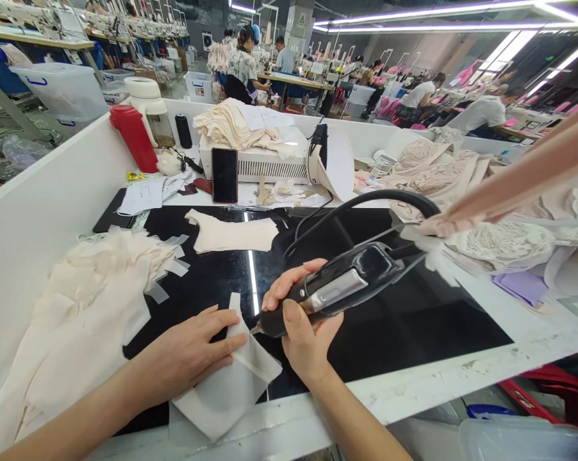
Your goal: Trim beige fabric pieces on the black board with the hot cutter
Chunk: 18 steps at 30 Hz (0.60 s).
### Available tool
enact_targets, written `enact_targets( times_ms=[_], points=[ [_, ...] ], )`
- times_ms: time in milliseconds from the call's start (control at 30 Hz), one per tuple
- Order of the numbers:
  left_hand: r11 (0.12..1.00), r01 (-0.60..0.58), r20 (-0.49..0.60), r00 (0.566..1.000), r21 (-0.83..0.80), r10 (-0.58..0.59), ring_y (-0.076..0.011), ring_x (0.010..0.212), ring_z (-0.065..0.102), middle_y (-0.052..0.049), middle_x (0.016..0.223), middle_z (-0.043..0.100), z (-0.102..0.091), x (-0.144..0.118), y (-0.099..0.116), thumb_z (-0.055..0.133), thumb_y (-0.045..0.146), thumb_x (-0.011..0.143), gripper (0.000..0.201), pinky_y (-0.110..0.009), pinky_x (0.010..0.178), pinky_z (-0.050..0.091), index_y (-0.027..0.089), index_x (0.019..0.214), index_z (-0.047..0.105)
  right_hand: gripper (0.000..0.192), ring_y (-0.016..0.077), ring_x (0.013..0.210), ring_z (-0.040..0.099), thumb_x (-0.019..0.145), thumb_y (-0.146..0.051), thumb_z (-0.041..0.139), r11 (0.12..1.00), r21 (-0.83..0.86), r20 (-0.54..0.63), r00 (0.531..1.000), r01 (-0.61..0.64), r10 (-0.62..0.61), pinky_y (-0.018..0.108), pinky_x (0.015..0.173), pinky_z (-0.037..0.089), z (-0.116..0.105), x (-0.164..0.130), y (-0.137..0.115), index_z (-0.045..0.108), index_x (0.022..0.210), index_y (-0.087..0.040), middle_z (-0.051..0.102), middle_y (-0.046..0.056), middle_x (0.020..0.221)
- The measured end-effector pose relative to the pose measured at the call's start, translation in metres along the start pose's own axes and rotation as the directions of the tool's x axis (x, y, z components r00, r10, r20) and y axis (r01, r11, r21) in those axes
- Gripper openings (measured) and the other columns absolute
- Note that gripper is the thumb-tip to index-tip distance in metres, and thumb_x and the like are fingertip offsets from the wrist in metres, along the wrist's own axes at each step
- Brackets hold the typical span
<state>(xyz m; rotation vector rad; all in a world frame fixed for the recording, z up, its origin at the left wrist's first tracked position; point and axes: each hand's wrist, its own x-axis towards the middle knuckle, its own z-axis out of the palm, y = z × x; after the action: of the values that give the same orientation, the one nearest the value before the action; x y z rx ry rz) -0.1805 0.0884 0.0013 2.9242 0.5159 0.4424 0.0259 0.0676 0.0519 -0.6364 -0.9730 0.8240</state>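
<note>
My left hand (195, 349) lies palm down with its fingers stretched out, pressing on a pale fabric piece (226, 400). This piece has a translucent sheet-like surface and a narrow strip at its top. Wrapped in my right hand (305, 326) is a black corded hand tool (337, 285) with a silver lever and a thin metal tip. The tip points left and meets the fabric edge beside my left fingertips; whether it presses in, I cannot tell. Farther back on the black board (389, 346) lies a cream fabric piece (236, 232).
A heap of cream fabric pieces (87, 294) covers the left side. Behind the board are a phone (225, 176), a white machine (270, 168), a red bottle (134, 137) and a jug (149, 109). Lace bra pieces (503, 246) are piled right. A blurred peach strap (520, 173) crosses above.
</note>
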Motion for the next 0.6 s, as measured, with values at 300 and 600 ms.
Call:
enact_targets(
  times_ms=[300, 600],
  points=[
    [0.999, 0.029, 0.016, 0.999, -0.031, -0.028, -0.0274, 0.126, 0.061, -0.014, 0.138, 0.057, 0.0023, 0.0003, 0.0001, 0.052, 0.017, 0.104, 0.036, -0.053, 0.113, 0.051, 0.022, 0.139, 0.059, 0.037, 0.0096, 0.064, 0.061, 0.092, -0.036, 0.077, 0.999, 0.032, -0.025, 0.999, -0.027, 0.027, 0.025, 0.061, 0.057, 0.0048, 0.0021, 0.0003, 0.052, 0.119, -0.031, 0.061, -0.006, 0.085],
    [0.995, 0.068, 0.027, 0.997, -0.079, -0.066, -0.0272, 0.130, 0.058, -0.013, 0.140, 0.056, 0.0061, -0.0030, 0.0033, 0.052, 0.016, 0.103, 0.036, -0.053, 0.117, 0.046, 0.023, 0.138, 0.058, 0.035, 0.0092, 0.064, 0.062, 0.093, -0.032, 0.077, 0.999, 0.046, -0.023, 1.000, -0.021, 0.022, 0.026, 0.063, 0.055, 0.0067, 0.0056, 0.0089, 0.054, 0.120, -0.029, 0.063, -0.006, 0.085]
  ],
)
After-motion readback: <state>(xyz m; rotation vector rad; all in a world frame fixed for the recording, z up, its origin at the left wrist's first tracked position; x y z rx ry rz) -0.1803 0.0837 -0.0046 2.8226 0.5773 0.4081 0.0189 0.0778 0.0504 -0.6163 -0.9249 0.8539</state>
